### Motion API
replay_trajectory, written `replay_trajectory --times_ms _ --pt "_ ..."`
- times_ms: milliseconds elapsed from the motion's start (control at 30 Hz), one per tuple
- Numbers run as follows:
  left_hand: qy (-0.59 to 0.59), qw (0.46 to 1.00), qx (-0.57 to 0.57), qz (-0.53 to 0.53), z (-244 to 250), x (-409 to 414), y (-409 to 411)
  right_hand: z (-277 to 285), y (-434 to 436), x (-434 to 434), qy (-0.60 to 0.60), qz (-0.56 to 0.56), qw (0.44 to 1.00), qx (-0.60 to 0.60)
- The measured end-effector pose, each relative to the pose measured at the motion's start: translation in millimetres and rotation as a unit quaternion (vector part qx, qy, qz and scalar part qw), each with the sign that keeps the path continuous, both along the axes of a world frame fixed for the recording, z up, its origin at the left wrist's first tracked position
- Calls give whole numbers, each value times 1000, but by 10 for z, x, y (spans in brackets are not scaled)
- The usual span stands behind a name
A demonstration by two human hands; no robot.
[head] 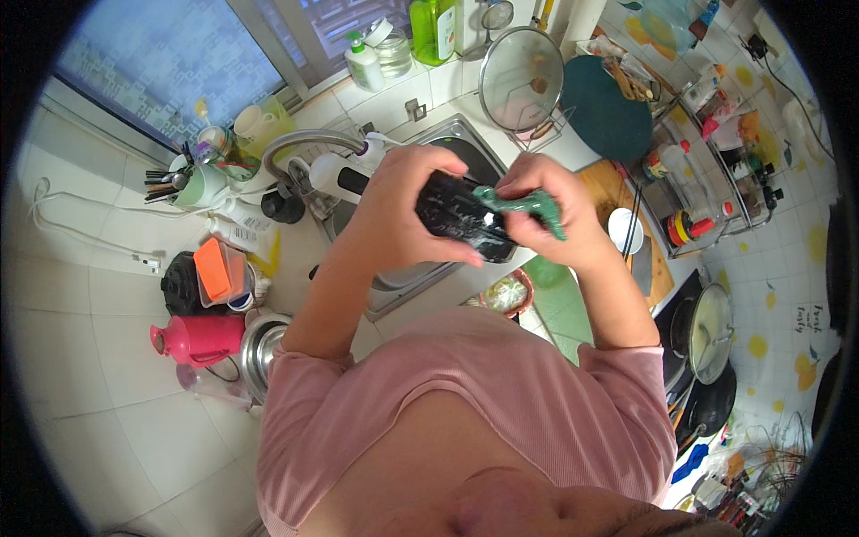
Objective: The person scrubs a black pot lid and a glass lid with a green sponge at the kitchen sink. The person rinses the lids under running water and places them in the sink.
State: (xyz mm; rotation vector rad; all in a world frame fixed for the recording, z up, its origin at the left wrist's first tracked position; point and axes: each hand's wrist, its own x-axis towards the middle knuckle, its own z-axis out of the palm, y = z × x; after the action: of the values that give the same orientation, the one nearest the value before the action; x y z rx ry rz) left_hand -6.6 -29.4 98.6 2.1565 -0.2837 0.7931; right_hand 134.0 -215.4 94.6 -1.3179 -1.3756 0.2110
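Over the front part of a metal sink (pixel 419 274), my left hand (pixel 409 208) is wrapped around a glossy black object (pixel 463 218) with whitish foam or wet streaks on it; its exact kind cannot be told. Pinched in the fingers of my right hand (pixel 553 208) is a wet green cloth or scouring pad (pixel 527 203), close against the right end of the black object. A curved metal faucet (pixel 302 137) arches in from the left, with a white device (pixel 332 176) near my left hand. Both hands hide much of the basin.
Bottles, including a green one (pixel 433 33), line the window ledge. A glass lid (pixel 522 79) stands upright in a wire rack behind the sink. A white bowl (pixel 624 228) sits on a wooden cutting board (pixel 661 262) at right. A pink thermos (pixel 201 339) is at left.
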Motion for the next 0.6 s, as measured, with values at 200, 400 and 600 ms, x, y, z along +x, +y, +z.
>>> replay_trajectory --times_ms 200,400,600 --pt "-110 992 0 -66 -160 43 107 -51 -1 40 41 33 994 93" --pt "-110 991 73 -5 -123 -21 25 -135 -2 78 1 30 993 111" --pt "-95 987 124 24 -132 -20 55 -177 27 80 24 18 995 97"
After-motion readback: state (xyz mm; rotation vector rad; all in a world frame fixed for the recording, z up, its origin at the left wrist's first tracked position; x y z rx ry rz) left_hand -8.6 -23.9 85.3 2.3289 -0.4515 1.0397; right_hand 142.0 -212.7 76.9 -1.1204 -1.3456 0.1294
